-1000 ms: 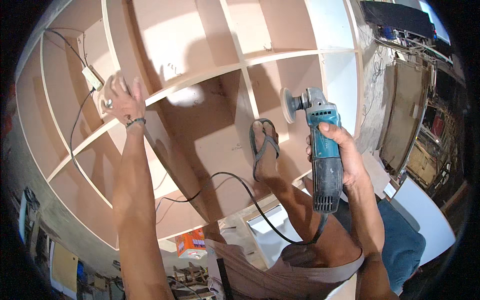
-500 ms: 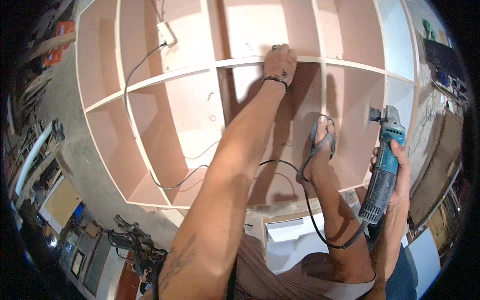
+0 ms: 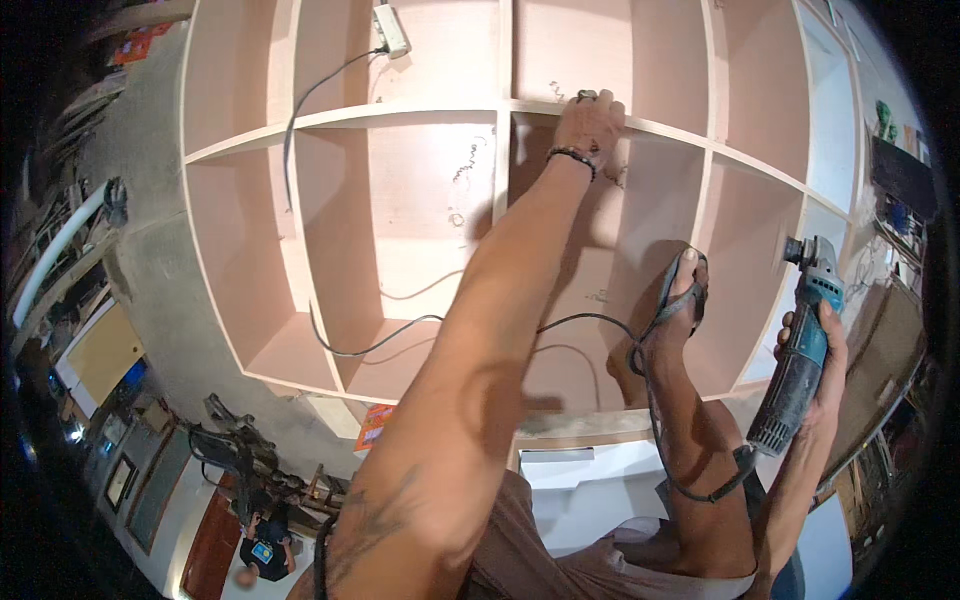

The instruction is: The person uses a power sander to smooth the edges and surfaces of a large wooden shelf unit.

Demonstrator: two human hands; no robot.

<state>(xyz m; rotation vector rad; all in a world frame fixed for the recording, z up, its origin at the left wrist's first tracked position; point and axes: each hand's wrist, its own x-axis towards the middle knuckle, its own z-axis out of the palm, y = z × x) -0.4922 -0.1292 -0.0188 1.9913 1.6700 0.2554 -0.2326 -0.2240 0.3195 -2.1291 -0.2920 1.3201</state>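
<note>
A large open wooden cabinet frame [image 3: 420,113] with several square compartments lies in front of me, its boards pale with pinkish inner faces. My left hand [image 3: 588,128], wearing a ring and a dark bracelet, is closed over a divider edge near the middle. Over at the right side, my right hand [image 3: 828,345] grips a teal and black angle grinder [image 3: 800,350] by its body. The tool's dark head points up, near the cabinet's right edge. Whether its disc spins, I cannot tell. A black power cord [image 3: 590,317] trails from the grinder's rear across the compartments.
My sandalled foot [image 3: 690,295] stands inside a lower right compartment. A white extension socket [image 3: 392,32] rests in an upper compartment with a cable plugged in. Wood scraps and a pale blue pipe [image 3: 60,255] lie left. Another person [image 3: 268,548] is at the lower left.
The view has shifted, so the cabinet sits further right in the picture. My left hand keeps to the same divider. The grinder stays in my right hand, and another person shows more clearly.
</note>
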